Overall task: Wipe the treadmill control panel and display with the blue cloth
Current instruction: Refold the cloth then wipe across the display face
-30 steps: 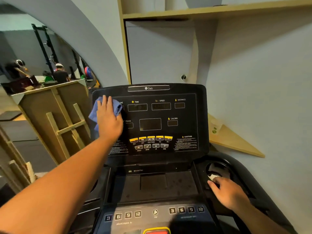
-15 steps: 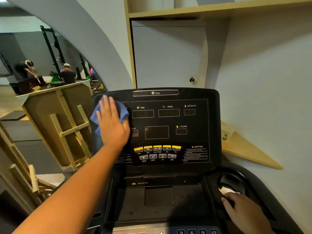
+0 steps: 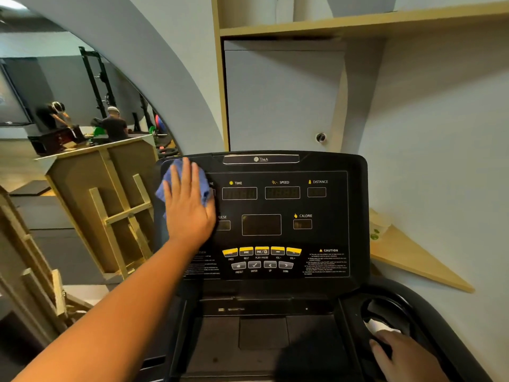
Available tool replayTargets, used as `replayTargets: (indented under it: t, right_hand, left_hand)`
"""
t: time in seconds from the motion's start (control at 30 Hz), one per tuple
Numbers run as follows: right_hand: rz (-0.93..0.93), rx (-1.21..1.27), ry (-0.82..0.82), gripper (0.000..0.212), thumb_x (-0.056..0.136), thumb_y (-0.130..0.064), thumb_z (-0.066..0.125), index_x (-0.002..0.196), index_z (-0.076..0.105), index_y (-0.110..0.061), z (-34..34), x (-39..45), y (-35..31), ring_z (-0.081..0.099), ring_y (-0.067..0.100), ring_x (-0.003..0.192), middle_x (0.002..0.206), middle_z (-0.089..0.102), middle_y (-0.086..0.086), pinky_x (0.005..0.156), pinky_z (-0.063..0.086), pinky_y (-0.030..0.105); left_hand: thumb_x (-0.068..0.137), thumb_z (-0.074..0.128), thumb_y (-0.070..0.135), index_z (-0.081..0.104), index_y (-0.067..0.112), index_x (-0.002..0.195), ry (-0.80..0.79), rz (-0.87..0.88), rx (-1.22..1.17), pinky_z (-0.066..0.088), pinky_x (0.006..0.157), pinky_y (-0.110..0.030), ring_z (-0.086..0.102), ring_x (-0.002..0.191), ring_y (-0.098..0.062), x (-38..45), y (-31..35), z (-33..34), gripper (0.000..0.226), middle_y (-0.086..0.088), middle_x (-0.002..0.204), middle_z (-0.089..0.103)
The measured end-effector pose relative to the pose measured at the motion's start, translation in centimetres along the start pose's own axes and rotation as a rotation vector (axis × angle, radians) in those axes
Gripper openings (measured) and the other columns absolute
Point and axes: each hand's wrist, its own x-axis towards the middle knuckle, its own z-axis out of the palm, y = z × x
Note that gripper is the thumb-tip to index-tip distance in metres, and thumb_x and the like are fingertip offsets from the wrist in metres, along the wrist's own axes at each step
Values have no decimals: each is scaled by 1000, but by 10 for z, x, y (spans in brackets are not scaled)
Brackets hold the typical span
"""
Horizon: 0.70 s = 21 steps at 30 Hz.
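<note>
Compared with half a second before, the left hand (image 3: 190, 205) and blue cloth (image 3: 180, 181) had shifted slightly upward toward the upper left corner of the control panel (image 3: 325, 232), and the right hand (image 3: 405, 357) remained at the lower right of the frame.

Left of the console, a wooden frame structure (image 3: 110, 202) stood in the middle left of the frame, just beside the panel edge. Behind it, a curved opening showed a gym area with two people (image 3: 113, 125) and racks. Above the console, a wooden shelf (image 3: 358, 23) ran across the upper right. A triangular wooden corner shelf (image 3: 413, 257) sat right of the panel against the wall.

Readable writing on the panel: "TheA" on the top strip, then "TIME", "SPEED", "DISTANCE", "CALORIE", a partly covered "PULSE", and "CAUTION". Button labels read "PREV", "NEXT", "PLAY/PAUSE", "VOL-", "VOL+", "PRESET", "ENTER", "UP", "DOWN". The small print was too fine to read.

The panel faced the camera, tilted back, with its long axis running left to right across the centre of the frame. The left hand lay flat, fingers straight and pointing up, pressing the cloth against the panel. The right hand rested at the cup holder (image 3: 385, 318), fingers loosely extended, next to a white object (image 3: 377, 325); whether it gripped anything could not be determined.
</note>
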Motion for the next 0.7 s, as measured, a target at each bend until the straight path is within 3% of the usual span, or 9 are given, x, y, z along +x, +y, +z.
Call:
replayTargets:
  t: [0.1,0.17,0.27,0.33,0.4,0.47,0.53,0.63,0.7]
  right_hand:
    - [-10,-16,-36,31,96,-56,44,121,61,-49,-3,3,0,56,-4,115,123,62,-18,77,39,10]
    - [-4,-9,-38,30,97,-56,42,120,59,-48,-7,3,-3,55,-5,116,122,61,-18,74,37,10]
    - [1,12,-28,31,97,-57,42,120,59,-49,-4,2,1,56,-4,115,112,58,-20,79,40,10]
    - [-10,5,-32,34,96,-58,40,123,58,-47,-5,3,2,54,-3,118,118,59,-20,81,38,10]
    - [-46,58,-94,49,93,-64,32,131,54,-43,-5,7,3,50,-1,125,134,56,-17,90,36,11]
    - [-48,93,-144,49,97,-59,32,137,50,-38,-7,8,-1,48,0,129,140,53,-14,102,32,15]
    - [-62,43,-96,36,103,-47,38,135,52,-38,-12,9,-6,52,-3,120,135,57,-13,92,30,10]
    - [-48,37,-91,30,101,-47,42,128,55,-42,-13,7,-6,51,-4,92,111,58,-14,80,29,7]
    - [-20,55,-102,29,100,-48,44,125,57,-42,-13,5,-6,53,-4,90,103,55,-14,82,31,7]
  left_hand:
    - [103,29,45,5,15,164,64,-201,-71,1,127,-54,-4,158,-32,21,10,-5,72,-7,172,1]
    - [102,28,45,4,13,164,52,-171,-9,1,127,-55,-5,158,-34,24,18,-1,73,-8,172,-1]
    - [100,24,48,8,15,164,-74,240,90,2,126,-59,-7,158,-34,9,16,3,74,-8,172,-1]
    - [100,24,49,13,18,164,-127,457,119,8,125,-62,-4,158,-31,0,-6,-1,72,-5,172,4]
    - [99,28,46,15,18,164,-86,354,104,8,125,-61,-4,159,-29,-1,-29,-7,72,-4,172,5]
    - [98,32,42,13,16,164,-30,43,0,4,127,-56,-6,158,-31,4,-39,-13,74,-4,173,2]
    - [98,31,43,10,14,164,10,-162,-65,5,127,-55,-5,158,-35,12,-28,-14,74,-6,172,0]
    - [98,22,48,7,10,164,21,-188,-34,7,126,-59,-3,156,-41,22,4,-11,77,-11,172,0]
    - [98,20,49,6,11,164,-13,-106,21,3,126,-58,-6,156,-41,26,27,-6,78,-11,172,-3]
